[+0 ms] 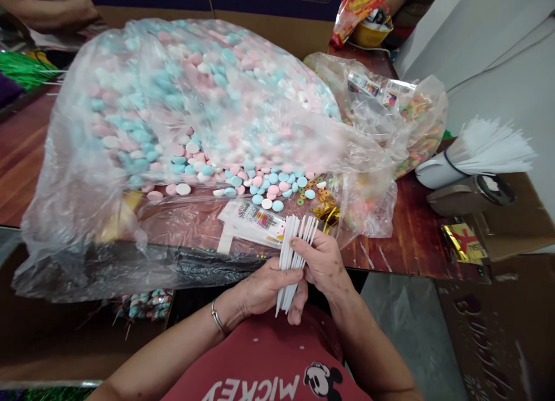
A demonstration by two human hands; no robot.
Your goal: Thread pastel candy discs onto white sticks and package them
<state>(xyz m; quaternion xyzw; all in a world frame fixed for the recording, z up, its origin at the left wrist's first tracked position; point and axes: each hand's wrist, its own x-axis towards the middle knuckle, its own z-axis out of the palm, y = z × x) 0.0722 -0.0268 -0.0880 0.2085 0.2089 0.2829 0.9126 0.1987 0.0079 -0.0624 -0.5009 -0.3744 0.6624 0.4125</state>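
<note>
A bundle of thin white sticks [287, 256] is held nearly upright in front of my body. My left hand [269, 282] grips its lower part, thumb across the front. My right hand [323, 262] closes on the upper part from the right, its thumb pressed against the sticks. Just beyond the hands, printed plastic packets [255, 219] lie on the table, beside gold twist ties [328, 215]. Pink, blue and white round candies [277, 181] are spread behind them, spilling from a large clear plastic bag [208, 89] full of the same pieces.
More white sticks [498, 141] stand in a white pitcher [440, 169] at the right, with a metal mug [463, 194] near it. A second bag [418, 118] holds ring-shaped pieces. An open cardboard box [65, 337] sits below the table's edge at left. Another person's arm [52, 8] shows at upper left.
</note>
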